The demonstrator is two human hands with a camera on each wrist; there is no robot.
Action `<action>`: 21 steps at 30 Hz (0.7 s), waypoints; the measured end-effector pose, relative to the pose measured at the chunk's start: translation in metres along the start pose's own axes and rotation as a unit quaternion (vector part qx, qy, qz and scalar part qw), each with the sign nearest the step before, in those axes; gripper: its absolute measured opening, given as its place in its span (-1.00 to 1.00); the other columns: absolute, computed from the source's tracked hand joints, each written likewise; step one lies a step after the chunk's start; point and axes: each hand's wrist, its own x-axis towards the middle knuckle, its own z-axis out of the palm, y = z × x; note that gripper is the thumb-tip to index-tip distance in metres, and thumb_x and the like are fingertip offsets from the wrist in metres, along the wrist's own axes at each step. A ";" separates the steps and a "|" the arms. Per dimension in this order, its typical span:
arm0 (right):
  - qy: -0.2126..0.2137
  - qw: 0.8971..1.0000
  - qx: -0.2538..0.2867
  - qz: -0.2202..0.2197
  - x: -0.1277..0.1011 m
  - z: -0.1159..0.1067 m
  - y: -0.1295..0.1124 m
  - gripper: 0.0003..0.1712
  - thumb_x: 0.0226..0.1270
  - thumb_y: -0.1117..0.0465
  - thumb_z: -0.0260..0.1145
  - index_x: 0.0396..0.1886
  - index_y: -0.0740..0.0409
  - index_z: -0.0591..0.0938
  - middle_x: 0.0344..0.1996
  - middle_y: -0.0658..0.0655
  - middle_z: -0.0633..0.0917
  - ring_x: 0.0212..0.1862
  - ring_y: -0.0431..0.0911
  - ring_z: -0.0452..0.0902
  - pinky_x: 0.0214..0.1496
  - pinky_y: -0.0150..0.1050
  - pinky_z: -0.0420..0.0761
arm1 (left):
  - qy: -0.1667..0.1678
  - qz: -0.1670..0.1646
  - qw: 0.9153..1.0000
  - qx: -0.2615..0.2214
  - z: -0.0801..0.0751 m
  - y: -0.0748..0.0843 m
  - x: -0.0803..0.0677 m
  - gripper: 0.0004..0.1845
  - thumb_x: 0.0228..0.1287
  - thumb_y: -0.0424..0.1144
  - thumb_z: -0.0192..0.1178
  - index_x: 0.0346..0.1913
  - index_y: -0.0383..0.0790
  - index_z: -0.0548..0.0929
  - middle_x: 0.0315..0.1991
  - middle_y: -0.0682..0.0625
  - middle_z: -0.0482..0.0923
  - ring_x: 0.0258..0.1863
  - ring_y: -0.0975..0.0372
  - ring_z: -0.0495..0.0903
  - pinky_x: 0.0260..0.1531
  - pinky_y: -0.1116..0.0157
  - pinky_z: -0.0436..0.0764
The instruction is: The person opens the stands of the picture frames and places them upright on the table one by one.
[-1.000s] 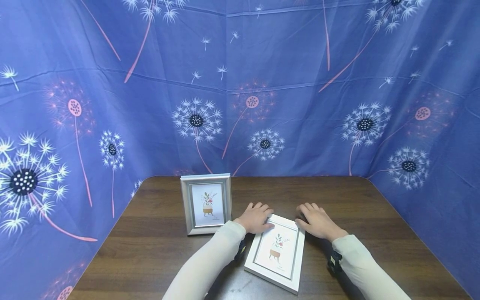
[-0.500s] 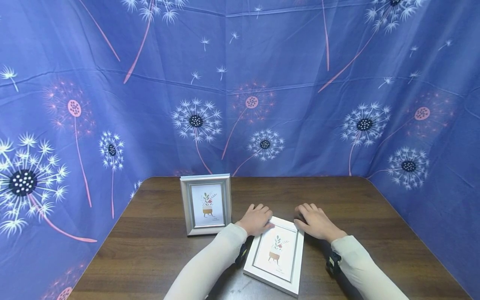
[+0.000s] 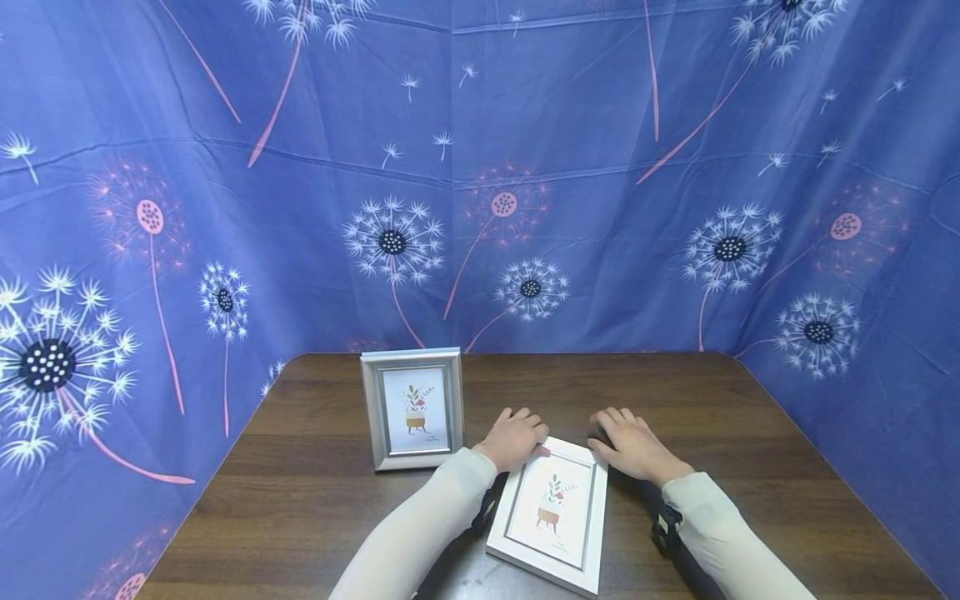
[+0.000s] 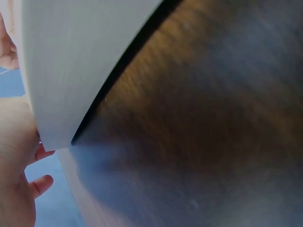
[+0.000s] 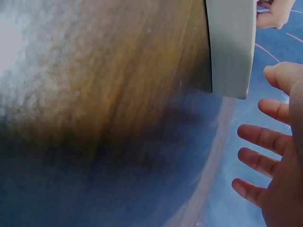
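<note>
Two hands meet at the far end of a white picture frame [image 3: 553, 514] lying flat, face up, on the dark wooden table [image 3: 750, 467]. At the frame's far left corner, the left hand [image 3: 514, 437] rests with fingers curled over the edge, apparently gripping it. By the far right corner, the right hand [image 3: 632, 443] lies spread and relaxed, thumb near the frame. Left of them a silver picture frame [image 3: 412, 408] stands upright, before the blue dandelion-print cloth [image 3: 600, 167].
</note>
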 end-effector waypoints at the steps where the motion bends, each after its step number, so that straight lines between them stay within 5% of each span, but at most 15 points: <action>1: 0.000 1.000 0.002 0.001 0.000 0.000 0.000 -0.66 0.38 0.07 0.28 0.03 0.18 0.57 -0.03 0.17 0.59 0.06 0.15 0.46 0.08 0.22 0.42 | 0.004 0.002 1.000 0.000 0.001 0.000 0.000 -0.69 0.38 0.16 0.06 -0.08 0.08 0.63 -0.10 0.20 0.58 -0.02 0.31 0.44 0.00 0.27 0.37; 21: 0.041 0.999 -0.007 -0.008 0.000 -0.022 0.003 -0.65 0.41 0.10 0.28 0.06 0.21 0.56 0.01 0.22 0.59 0.11 0.23 0.44 0.05 0.25 0.40 | 0.016 0.011 1.000 0.011 -0.009 -0.002 0.003 -0.67 0.37 0.15 0.03 0.00 0.08 0.62 0.01 0.21 0.60 0.01 0.32 0.46 -0.03 0.29 0.33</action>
